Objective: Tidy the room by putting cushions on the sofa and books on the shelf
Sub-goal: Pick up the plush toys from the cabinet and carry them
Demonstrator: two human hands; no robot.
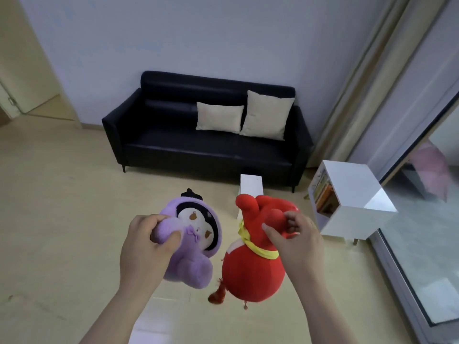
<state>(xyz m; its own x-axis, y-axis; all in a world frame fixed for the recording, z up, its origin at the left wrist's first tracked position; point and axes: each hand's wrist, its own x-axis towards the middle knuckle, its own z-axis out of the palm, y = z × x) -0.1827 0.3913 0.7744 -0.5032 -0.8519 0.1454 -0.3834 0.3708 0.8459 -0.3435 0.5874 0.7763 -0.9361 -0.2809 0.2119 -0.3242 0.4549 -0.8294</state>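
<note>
Books (324,194) indistinct inside white shelf (352,184)

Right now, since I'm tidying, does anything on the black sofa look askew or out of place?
Nothing stands out. The lower beige square cushion and the taller beige square cushion lean side by side against the backrest of the black leather sofa, on its right half; no damage shows.

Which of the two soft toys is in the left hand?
The purple toy, gripped by the left hand. The other, held by the right hand, is the red toy with a yellow band.
</note>
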